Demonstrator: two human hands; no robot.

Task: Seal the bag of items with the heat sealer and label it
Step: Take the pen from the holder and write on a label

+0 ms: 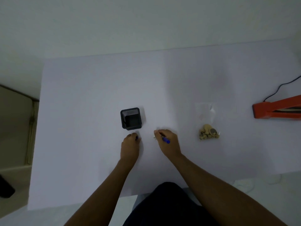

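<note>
White table (81, 128) spreads under me, pale and dim-lit, reaching to a wall at the far edge. My dark-clothed lap shows at the near edge, between my forearms.

Heat sealer (275, 108), orange, sits at the far right of the table, partly cut off by the frame. Its arm is raised at an angle over the base, and a black cord (280, 88) runs from its rear end off to the right.

Black mesh pen holder (131, 119), square, stands upright near the middle of the table, just beyond my left hand.

Clear bag (207, 123) lies flat on the table between my right hand and the sealer, apart from both. The items (208, 132), small tan and brown pieces, are bunched at its near end; the far end looks flat. I cannot tell whether it is sealed.

My right hand (167, 141) rests on the table, fingers curled round a blue pen (166, 140), its blue end sticking out over the back of the hand. Something small and pale lies at the fingertips; too blurred to identify.

My left hand (130, 146) lies knuckles-up just before the holder, fingers curled round a small dark blue piece (136, 137), possibly a pen cap; only its tip shows.
</note>
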